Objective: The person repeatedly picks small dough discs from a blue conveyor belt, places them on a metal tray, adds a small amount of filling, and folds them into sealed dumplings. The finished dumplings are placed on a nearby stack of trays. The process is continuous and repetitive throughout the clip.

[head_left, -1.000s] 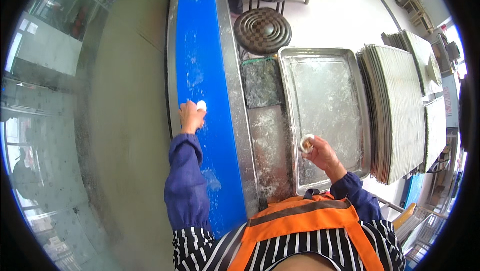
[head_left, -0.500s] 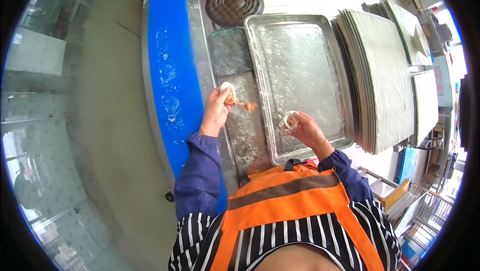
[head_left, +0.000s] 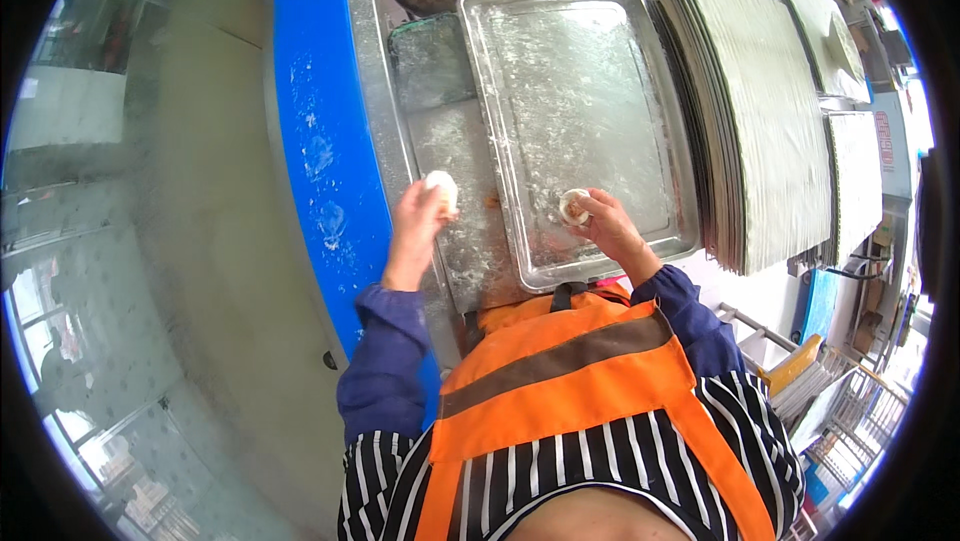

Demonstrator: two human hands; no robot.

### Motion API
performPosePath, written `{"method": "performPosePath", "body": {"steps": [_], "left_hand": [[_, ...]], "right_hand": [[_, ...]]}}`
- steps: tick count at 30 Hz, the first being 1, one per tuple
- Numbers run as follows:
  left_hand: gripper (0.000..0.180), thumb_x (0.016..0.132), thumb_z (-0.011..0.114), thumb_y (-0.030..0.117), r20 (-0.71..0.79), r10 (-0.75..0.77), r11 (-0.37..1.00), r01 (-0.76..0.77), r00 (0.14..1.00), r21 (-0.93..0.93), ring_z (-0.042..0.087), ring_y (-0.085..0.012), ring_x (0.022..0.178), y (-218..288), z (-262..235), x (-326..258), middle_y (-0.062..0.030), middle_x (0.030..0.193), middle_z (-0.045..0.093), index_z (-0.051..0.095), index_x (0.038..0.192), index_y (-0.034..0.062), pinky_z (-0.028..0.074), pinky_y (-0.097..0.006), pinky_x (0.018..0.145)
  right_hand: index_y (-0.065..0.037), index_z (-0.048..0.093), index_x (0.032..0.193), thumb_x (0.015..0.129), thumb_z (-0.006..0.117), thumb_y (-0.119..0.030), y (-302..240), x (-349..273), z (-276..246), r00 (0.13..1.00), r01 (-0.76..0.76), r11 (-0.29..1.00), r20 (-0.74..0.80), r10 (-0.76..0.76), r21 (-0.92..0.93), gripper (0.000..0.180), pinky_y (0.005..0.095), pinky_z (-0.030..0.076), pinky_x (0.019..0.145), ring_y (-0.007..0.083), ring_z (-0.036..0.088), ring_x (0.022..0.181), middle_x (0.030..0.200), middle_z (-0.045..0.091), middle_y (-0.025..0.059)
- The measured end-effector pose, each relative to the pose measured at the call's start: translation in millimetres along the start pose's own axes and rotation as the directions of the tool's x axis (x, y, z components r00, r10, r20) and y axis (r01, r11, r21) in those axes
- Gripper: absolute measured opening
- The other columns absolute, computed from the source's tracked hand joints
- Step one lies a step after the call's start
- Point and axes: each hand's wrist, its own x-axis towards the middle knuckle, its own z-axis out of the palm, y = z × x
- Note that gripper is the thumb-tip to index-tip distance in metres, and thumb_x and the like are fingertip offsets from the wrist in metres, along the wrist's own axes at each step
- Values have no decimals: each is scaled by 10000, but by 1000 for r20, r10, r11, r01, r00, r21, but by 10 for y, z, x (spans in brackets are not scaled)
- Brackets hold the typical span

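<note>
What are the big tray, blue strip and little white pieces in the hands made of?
Tray: metal, perhaps steel or aluminium, silvery and shiny under whitish smears. Blue strip: probably plastic or rubber, smooth, matte, going by its even colour. White pieces: matte, perhaps dough, going by their rounded look; the one in the right hand shows a brownish middle.

Two hands [head_left: 413, 224] — apparently two dough pieces [head_left: 441, 187]
</note>
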Motion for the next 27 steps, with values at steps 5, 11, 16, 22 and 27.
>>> {"method": "performPosePath", "body": {"steps": [5, 11, 16, 22, 27], "left_hand": [[357, 943, 605, 156, 166, 22, 875, -99, 986, 474, 669, -209, 875, -852, 801, 162, -153, 1054, 665, 537, 1253, -7, 569, -297, 703], [226, 844, 661, 192, 486, 223, 164, -524, 845, 836, 638, -349, 930, -1457, 1010, 169, -164, 914, 666, 649, 1000, 29, 499, -433, 833], [244, 782, 633, 51, 364, 666, 117, -573, 651, 811, 575, -345, 1053, -1012, 997, 46, -156, 1085, 611, 627, 1025, 29, 457, -436, 917], [349, 735, 604, -43, 232, 477, 156, -341, 848, 927, 544, -368, 1066, -1040, 346, 366, -162, 1168, 562, 607, 1075, 38, 459, -451, 903], [253, 748, 602, -27, 288, 422, 78, -351, 860, 933, 566, -371, 1013, -1049, 345, 435, -171, 1069, 592, 621, 990, 43, 478, -455, 844]], "right_hand": [[-47, 570, 1138, 952, 584, -183, -9, -78, -30, 999, 20, 1000, -37, -20, -1, 231, 324, 560, 737, 170, 642, 934, 1037, 634, 59], [-59, 571, 1106, 947, 579, -166, -2, -127, -107, 998, 56, 998, -37, -57, -15, 192, 312, 550, 713, 164, 640, 905, 1001, 633, 48], [-62, 577, 1103, 933, 583, -159, 45, -133, -142, 999, 38, 999, -30, -39, -19, 196, 295, 540, 720, 150, 632, 890, 982, 630, 37], [-44, 610, 1067, 897, 604, -191, 39, -181, -94, 1000, -14, 994, 9, 15, -107, 226, 271, 527, 723, 139, 615, 895, 968, 619, 43], [-23, 609, 1082, 906, 603, -201, 39, -185, -85, 997, -6, 980, 73, 21, -198, 251, 276, 535, 733, 147, 613, 899, 973, 617, 48]]}}
